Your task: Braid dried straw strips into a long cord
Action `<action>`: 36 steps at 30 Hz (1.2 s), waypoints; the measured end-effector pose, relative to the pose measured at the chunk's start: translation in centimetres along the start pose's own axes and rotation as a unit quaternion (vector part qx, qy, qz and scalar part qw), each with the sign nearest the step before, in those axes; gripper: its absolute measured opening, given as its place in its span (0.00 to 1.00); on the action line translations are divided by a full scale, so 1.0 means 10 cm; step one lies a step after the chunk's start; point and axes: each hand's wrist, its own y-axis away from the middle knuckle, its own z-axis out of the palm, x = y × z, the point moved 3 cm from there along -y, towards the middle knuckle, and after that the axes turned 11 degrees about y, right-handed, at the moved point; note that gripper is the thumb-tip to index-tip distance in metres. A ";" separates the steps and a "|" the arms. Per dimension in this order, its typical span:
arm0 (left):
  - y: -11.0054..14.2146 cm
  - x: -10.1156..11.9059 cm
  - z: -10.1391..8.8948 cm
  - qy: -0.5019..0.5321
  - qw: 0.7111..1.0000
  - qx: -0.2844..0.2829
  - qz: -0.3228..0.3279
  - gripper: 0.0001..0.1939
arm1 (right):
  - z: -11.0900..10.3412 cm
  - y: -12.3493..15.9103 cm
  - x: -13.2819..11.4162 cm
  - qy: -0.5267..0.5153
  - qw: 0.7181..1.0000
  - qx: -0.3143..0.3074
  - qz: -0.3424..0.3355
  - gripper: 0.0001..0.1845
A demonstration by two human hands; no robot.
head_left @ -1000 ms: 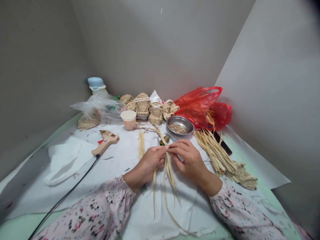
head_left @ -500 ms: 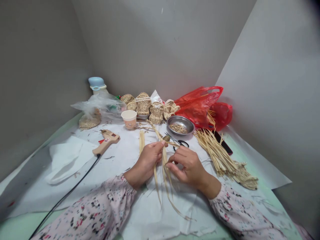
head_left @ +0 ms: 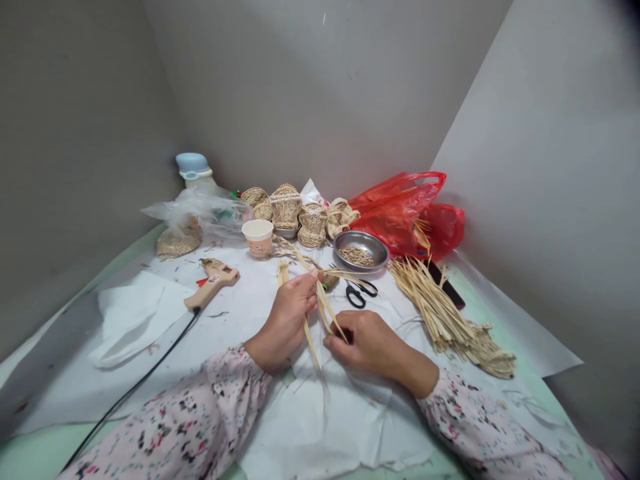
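Note:
My left hand point(head_left: 290, 317) pinches a braid of pale straw strands point(head_left: 296, 256) between thumb and fingertips. The braid's finished part runs back toward the paper cup point(head_left: 259, 240). From the pinch, some loose strands fan out to the right and others hang toward me. My right hand point(head_left: 367, 343) is closed on the hanging strands; their far ends are hidden in its fist. Just beyond the hands lie scissors with black handles point(head_left: 356, 297). A small greenish-brown object point(head_left: 330, 283), partly covered by straw, sits beside the scissors.
At left is a glue gun point(head_left: 213, 287) with a black cord. A steel bowl point(head_left: 385, 256) holds short straw bits. Woven straw pieces point(head_left: 313, 225) and a red plastic bag point(head_left: 395, 207) stand behind. A straw bundle point(head_left: 440, 307) partly covers a dark phone point(head_left: 453, 293) on the right.
My right hand has moved slightly down and closed on the strands. Some strands now point right toward the bowl, and the scissors' handles are uncovered. My left hand shifted slightly left.

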 end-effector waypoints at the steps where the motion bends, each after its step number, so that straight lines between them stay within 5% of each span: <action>1: 0.00 0.01 0.00 -0.003 1.000 0.004 0.006 0.17 | -0.01 -0.01 0.02 -0.025 1.000 -0.012 0.012 0.10; 6: -0.05 0.08 -0.05 -0.008 0.999 0.018 0.029 0.17 | -0.09 -0.03 0.27 -0.222 0.957 -0.184 0.040 0.15; 8: -0.06 0.10 -0.06 -0.008 0.999 0.022 0.032 0.17 | -0.15 -0.03 0.41 -0.245 0.947 -0.196 0.075 0.15; 11: -0.05 0.11 -0.06 -0.030 0.999 0.018 0.038 0.17 | -0.25 -0.06 0.61 -0.179 0.971 -0.096 0.130 0.15; 16: -0.04 0.07 -0.04 -0.097 0.995 -0.013 0.027 0.17 | -0.38 -0.03 0.70 -0.048 0.989 0.085 0.111 0.14; 20: -0.02 0.01 -0.01 -0.165 0.985 -0.050 -0.012 0.17 | -0.55 0.07 0.72 -0.077 0.927 0.351 0.105 0.13; 22: 0.01 -0.02 0.01 -0.206 0.975 -0.075 -0.029 0.17 | -0.58 0.09 0.73 -0.102 0.897 0.416 0.112 0.14; 24: 0.04 -0.04 0.04 -0.239 0.965 -0.096 -0.039 0.18 | -0.55 0.05 0.70 -0.136 0.906 0.384 0.110 0.14; 29: 0.09 -0.05 0.08 -0.281 0.950 -0.130 -0.042 0.17 | -0.31 -0.11 0.46 -0.228 0.963 0.124 0.079 0.15; 32: 0.09 -0.05 0.10 -0.286 0.945 -0.149 -0.047 0.16 | -0.19 -0.14 0.34 -0.265 0.962 0.024 0.060 0.15; 36: 0.10 -0.06 0.14 -0.278 0.940 -0.187 -0.058 0.15 | -0.10 -0.13 0.32 -0.327 0.943 -0.032 0.057 0.16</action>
